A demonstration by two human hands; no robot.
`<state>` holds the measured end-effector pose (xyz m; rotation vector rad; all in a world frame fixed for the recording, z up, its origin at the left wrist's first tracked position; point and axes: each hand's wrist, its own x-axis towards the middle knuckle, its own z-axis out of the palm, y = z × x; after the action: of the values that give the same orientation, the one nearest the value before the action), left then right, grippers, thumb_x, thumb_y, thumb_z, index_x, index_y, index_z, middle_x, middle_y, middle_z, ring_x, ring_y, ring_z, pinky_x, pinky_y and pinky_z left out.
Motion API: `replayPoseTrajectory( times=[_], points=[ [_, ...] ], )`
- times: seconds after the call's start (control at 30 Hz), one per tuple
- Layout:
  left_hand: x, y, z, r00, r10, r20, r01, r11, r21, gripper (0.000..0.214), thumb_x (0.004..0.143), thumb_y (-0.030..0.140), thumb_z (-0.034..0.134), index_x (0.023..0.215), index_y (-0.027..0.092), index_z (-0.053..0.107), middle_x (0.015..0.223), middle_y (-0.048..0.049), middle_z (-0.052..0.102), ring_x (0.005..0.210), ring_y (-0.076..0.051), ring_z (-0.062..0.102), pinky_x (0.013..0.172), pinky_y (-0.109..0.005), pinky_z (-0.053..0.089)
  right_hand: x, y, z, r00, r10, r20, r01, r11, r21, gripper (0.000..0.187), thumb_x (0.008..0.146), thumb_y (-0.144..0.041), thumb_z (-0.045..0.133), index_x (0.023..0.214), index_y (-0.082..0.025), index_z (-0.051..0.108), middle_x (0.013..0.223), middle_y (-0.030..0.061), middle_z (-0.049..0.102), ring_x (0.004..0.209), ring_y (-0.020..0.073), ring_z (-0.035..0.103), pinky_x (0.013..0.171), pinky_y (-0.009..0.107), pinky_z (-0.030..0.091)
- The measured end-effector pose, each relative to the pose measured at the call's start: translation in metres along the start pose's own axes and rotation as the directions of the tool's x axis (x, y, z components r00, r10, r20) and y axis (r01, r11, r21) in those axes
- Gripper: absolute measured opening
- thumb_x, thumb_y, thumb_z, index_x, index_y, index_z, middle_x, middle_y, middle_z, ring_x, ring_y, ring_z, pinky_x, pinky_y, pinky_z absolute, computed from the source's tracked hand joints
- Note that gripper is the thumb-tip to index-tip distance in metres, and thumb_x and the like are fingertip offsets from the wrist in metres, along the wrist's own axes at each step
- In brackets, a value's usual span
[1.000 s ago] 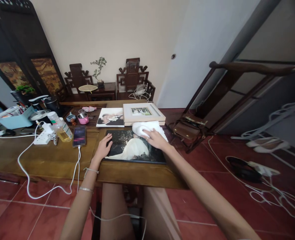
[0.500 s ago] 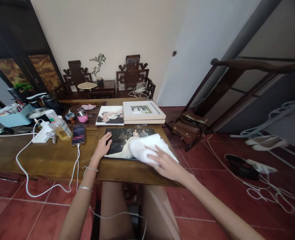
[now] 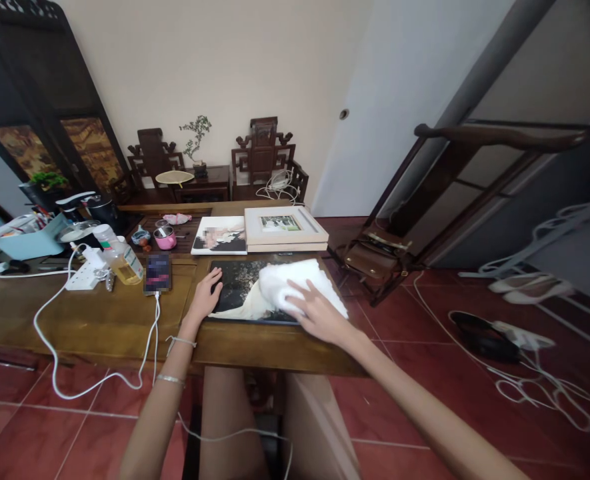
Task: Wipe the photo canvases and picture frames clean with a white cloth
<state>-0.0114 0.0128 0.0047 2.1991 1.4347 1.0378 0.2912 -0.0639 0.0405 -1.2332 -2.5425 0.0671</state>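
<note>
A dark photo print [image 3: 239, 285] lies flat on the wooden table [image 3: 105, 320] right in front of me. My left hand [image 3: 205, 296] rests on its left edge, fingers curled over the border, holding it down. My right hand [image 3: 317, 313] presses a bunched white cloth [image 3: 295, 285] onto the right half of the print, with the fingers spread over the cloth. The cloth hides most of the print's right side.
Behind the print lie another photo [image 3: 221, 235] and a cream frame [image 3: 285, 227] on a stack. A phone [image 3: 158, 273] on a white cable, a bottle [image 3: 119, 257], a power strip [image 3: 85, 273] and a pink cup [image 3: 165, 237] sit left. Cables and shoes litter the red floor right.
My right hand with the cloth went from the print's top right down toward its near right corner, then back up a little. The left hand has stayed put.
</note>
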Motion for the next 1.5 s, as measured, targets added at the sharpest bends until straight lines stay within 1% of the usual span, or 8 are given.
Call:
replayPoseTrajectory(
  times=[0.2,0.5,0.6,0.9,1.0,1.27,1.4,1.5],
  points=[
    [0.001,-0.002,0.001,1.0,0.002,0.008,-0.002,1.0,0.009,0.039,0.088,0.025,0.044,0.121,0.01,0.058,0.134,-0.0127,0.052,0.13,-0.022,0.043,0.111,-0.039,0.032,-0.047,-0.04,-0.019,0.99,-0.109,0.095,0.102,0.992,0.074,0.026,0.082,-0.014,0.044,0.098,-0.02,0.064,0.127,0.0126,0.057,0.134,0.0271,0.031,0.11,0.054,0.021],
    [0.003,-0.006,-0.002,0.999,0.042,0.018,-0.042,0.999,-0.01,0.037,0.088,0.028,0.046,0.12,0.016,0.059,0.134,-0.0089,0.053,0.129,-0.021,0.044,0.111,-0.042,0.032,0.046,0.043,0.002,0.996,0.081,-0.043,-0.082,0.996,-0.026,0.032,0.094,-0.031,0.038,0.116,-0.019,0.057,0.121,0.0122,0.062,0.117,0.0284,0.052,0.105,0.051,0.028],
    [0.004,-0.005,-0.001,0.999,0.031,0.01,-0.031,1.0,-0.001,0.037,0.088,0.027,0.045,0.12,0.014,0.059,0.134,-0.0102,0.053,0.129,-0.021,0.044,0.111,-0.041,0.032,0.057,0.05,0.008,0.989,0.13,-0.073,-0.133,0.99,-0.041,0.033,0.094,-0.031,0.037,0.116,-0.017,0.057,0.12,0.0143,0.062,0.119,0.03,0.05,0.104,0.054,0.028],
    [0.005,-0.004,0.003,1.0,0.009,-0.014,-0.009,1.0,0.012,0.037,0.087,0.025,0.046,0.119,0.014,0.06,0.132,-0.0104,0.055,0.127,-0.021,0.046,0.11,-0.04,0.034,-0.034,-0.038,-0.003,0.996,-0.089,0.011,0.089,0.995,0.042,0.028,0.082,-0.014,0.046,0.102,-0.017,0.065,0.132,0.0148,0.053,0.136,0.0283,0.028,0.111,0.057,0.016],
    [0.004,-0.005,0.002,1.0,0.01,-0.008,-0.01,1.0,0.017,0.038,0.088,0.026,0.045,0.12,0.013,0.059,0.133,-0.0108,0.054,0.128,-0.021,0.045,0.11,-0.039,0.033,-0.045,-0.045,-0.012,0.989,-0.134,0.063,0.129,0.988,0.083,0.028,0.081,-0.014,0.048,0.102,-0.02,0.065,0.132,0.013,0.053,0.135,0.0268,0.03,0.111,0.055,0.018],
    [0.003,-0.005,-0.002,0.999,0.032,0.034,-0.032,0.999,0.002,0.039,0.089,0.028,0.044,0.123,0.015,0.057,0.136,-0.0097,0.051,0.13,-0.021,0.042,0.112,-0.04,0.031,0.034,0.028,-0.001,0.988,0.149,-0.04,-0.148,0.988,0.032,0.034,0.093,-0.032,0.038,0.119,-0.021,0.057,0.122,0.009,0.062,0.113,0.0266,0.056,0.108,0.049,0.026],
    [0.003,-0.003,-0.003,1.0,0.01,0.013,-0.01,1.0,0.007,0.037,0.088,0.028,0.045,0.122,0.017,0.058,0.134,-0.0082,0.053,0.129,-0.021,0.044,0.111,-0.041,0.032,0.061,0.04,0.009,0.972,0.222,-0.079,-0.223,0.975,-0.008,0.034,0.093,-0.031,0.038,0.119,-0.019,0.057,0.125,0.0124,0.059,0.124,0.0299,0.046,0.104,0.053,0.027],
    [0.003,-0.001,-0.002,1.0,-0.001,0.011,0.001,1.0,0.002,0.037,0.088,0.027,0.045,0.121,0.016,0.058,0.134,-0.0093,0.053,0.129,-0.021,0.044,0.111,-0.041,0.032,0.044,0.022,0.009,0.985,0.165,-0.054,-0.166,0.986,-0.017,0.033,0.091,-0.026,0.041,0.118,-0.016,0.058,0.126,0.0158,0.057,0.131,0.03,0.036,0.104,0.056,0.025]
  ],
)
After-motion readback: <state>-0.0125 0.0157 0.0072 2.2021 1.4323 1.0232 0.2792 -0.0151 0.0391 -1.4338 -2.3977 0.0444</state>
